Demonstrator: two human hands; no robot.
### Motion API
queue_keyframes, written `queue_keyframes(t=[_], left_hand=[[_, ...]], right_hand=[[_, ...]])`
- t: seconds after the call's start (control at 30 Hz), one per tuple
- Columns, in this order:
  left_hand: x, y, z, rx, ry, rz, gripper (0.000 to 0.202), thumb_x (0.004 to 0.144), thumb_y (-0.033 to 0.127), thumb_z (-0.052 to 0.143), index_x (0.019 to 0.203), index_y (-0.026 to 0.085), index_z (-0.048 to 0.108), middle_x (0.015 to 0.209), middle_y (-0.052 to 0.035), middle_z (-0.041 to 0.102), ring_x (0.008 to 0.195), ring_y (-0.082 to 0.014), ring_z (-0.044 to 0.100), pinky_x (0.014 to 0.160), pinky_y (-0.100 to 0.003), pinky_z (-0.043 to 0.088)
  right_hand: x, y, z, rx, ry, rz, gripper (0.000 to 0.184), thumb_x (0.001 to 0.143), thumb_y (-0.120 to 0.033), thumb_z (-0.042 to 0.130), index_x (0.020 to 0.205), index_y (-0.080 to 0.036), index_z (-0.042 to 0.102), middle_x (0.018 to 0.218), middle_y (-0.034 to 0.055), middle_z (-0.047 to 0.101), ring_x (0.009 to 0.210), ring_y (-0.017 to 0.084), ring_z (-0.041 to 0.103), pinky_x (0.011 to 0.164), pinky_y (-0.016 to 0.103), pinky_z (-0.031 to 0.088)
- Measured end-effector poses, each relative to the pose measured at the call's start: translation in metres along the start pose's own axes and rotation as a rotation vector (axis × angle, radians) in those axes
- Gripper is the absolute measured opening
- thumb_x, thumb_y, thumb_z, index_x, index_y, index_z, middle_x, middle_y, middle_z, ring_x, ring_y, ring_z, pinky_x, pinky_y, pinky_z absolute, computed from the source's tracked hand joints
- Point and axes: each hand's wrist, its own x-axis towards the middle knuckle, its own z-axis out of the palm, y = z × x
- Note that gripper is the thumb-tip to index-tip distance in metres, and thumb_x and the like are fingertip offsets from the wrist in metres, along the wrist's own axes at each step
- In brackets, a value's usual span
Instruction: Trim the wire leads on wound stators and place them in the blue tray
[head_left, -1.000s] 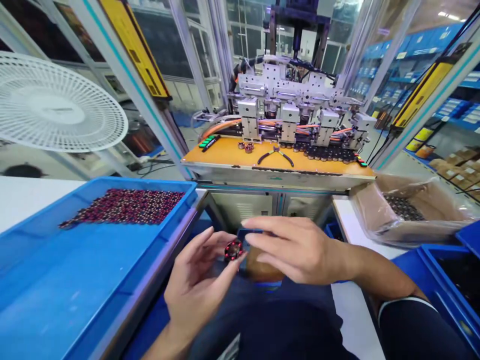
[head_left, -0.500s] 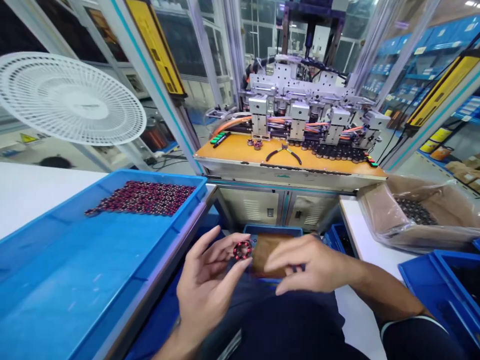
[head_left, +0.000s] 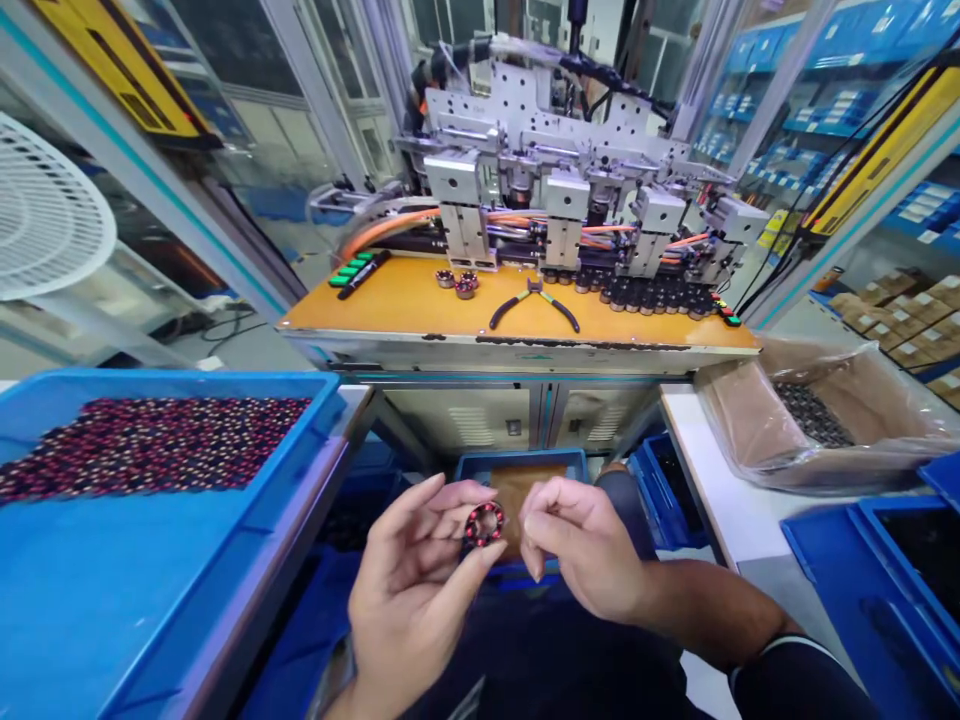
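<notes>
My left hand (head_left: 412, 590) holds a small ring-shaped motor stator (head_left: 472, 521) between thumb and fingertips. Dark on the outside, it has red windings around its open centre, and its face is turned towards me. Just right of the stator is my right hand (head_left: 581, 550), its fingers curled in and thumb pressed against them. A small gap separates it from the stator, and whatever its fingertips may hold is hidden. Below both hands, a blue bin (head_left: 469, 463) with a brown sheet in it is partly covered.
At left, a blue tray (head_left: 289, 490) holds many similar stators (head_left: 165, 445). Ahead, a clamping machine (head_left: 566, 195) stands on an orange bench (head_left: 405, 300) with cutting pliers (head_left: 556, 302), a few stators (head_left: 465, 287) and dark parts (head_left: 652, 295). At right is a plastic-lined carton (head_left: 885, 400).
My right hand, blurred before, has come in closer to the stator and its fingers have curled together. My left hand still holds the stator. The view has shifted, bringing the bench nearer.
</notes>
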Motion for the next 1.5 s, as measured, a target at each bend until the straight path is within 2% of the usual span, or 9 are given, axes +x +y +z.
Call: queue_keyframes(t=[0.13,0.3,0.43,0.6,0.8,0.97,1.2,1.3,1.5], left_hand=[[0.002,0.000,-0.009,-0.017,-0.002,0.020,0.065,0.077,0.004,0.075,0.132,0.033,0.055,0.106,0.0000,0.078,0.083,-0.0135,0.077,0.074,-0.021,0.065],[-0.005,0.000,-0.006,0.043,0.002,0.114,0.074,0.076,-0.003,0.073,0.137,0.034,0.053,0.108,0.0009,0.078,0.091,-0.0141,0.077,0.081,-0.022,0.064],[-0.010,-0.001,-0.002,0.052,-0.039,0.125,0.074,0.077,-0.003,0.073,0.137,0.034,0.053,0.109,-0.0004,0.079,0.091,-0.0151,0.077,0.080,-0.023,0.064],[-0.009,-0.002,-0.006,-0.032,-0.038,-0.034,0.061,0.078,0.009,0.077,0.131,0.032,0.058,0.104,-0.0033,0.080,0.087,-0.0207,0.078,0.075,-0.029,0.067],[-0.002,-0.001,-0.009,-0.082,-0.124,-0.145,0.019,0.077,0.019,0.080,0.094,0.026,0.076,0.103,-0.0046,0.079,0.075,-0.0196,0.078,0.073,-0.031,0.067],[0.002,-0.003,-0.004,0.007,-0.222,-0.131,0.025,0.075,0.024,0.082,0.099,0.027,0.079,0.108,-0.0102,0.077,0.107,-0.0269,0.072,0.079,-0.029,0.064],[-0.009,-0.013,-0.009,-0.016,-0.211,-0.313,0.023,0.075,0.024,0.081,0.098,0.027,0.080,0.110,-0.0101,0.075,0.106,-0.0250,0.070,0.080,-0.028,0.061],[-0.011,-0.009,-0.011,-0.081,-0.187,-0.396,0.025,0.072,0.029,0.083,0.097,0.025,0.080,0.110,-0.0105,0.075,0.095,-0.0245,0.073,0.078,-0.031,0.063],[-0.007,0.002,-0.005,0.013,-0.183,-0.328,0.020,0.069,0.024,0.085,0.088,0.027,0.081,0.100,-0.0080,0.077,0.091,-0.0209,0.074,0.070,-0.022,0.061]], right_hand=[[0.002,0.003,-0.005,-0.011,-0.030,0.037,0.036,0.077,-0.047,0.079,0.073,-0.018,0.057,0.059,-0.0043,0.056,0.048,0.008,0.049,0.051,0.023,0.041],[0.007,-0.017,-0.003,-0.198,-0.105,0.017,0.041,0.063,-0.040,0.089,0.080,-0.017,0.060,0.070,-0.0026,0.059,0.062,0.010,0.053,0.059,0.023,0.043],[0.004,-0.023,0.002,-0.336,-0.154,-0.010,0.033,0.077,-0.044,0.077,0.073,-0.016,0.060,0.074,-0.0004,0.057,0.063,0.010,0.050,0.061,0.025,0.041],[-0.005,-0.018,-0.007,-0.309,-0.064,-0.044,0.036,0.081,-0.046,0.074,0.069,-0.017,0.056,0.071,-0.0017,0.054,0.063,0.009,0.046,0.058,0.024,0.038],[-0.008,-0.040,-0.023,-0.362,-0.080,0.093,0.041,0.073,-0.051,0.080,0.074,-0.016,0.060,0.068,-0.0022,0.058,0.060,0.008,0.050,0.056,0.022,0.040],[-0.001,-0.056,-0.014,-0.420,-0.137,0.139,0.045,0.066,-0.053,0.085,0.073,-0.016,0.061,0.064,-0.0027,0.060,0.057,0.009,0.051,0.053,0.022,0.040],[0.004,-0.055,-0.021,-0.519,-0.212,0.164,0.036,0.079,-0.048,0.073,0.072,-0.015,0.061,0.063,-0.0034,0.059,0.056,0.008,0.050,0.054,0.022,0.039],[0.006,-0.062,-0.028,-0.535,-0.193,0.193,0.036,0.079,-0.048,0.074,0.072,-0.015,0.060,0.059,-0.0043,0.057,0.055,0.009,0.052,0.054,0.022,0.041],[0.003,-0.063,-0.024,-0.502,-0.286,0.295,0.037,0.073,-0.047,0.080,0.076,-0.014,0.063,0.065,-0.0033,0.060,0.058,0.007,0.051,0.055,0.020,0.041]])
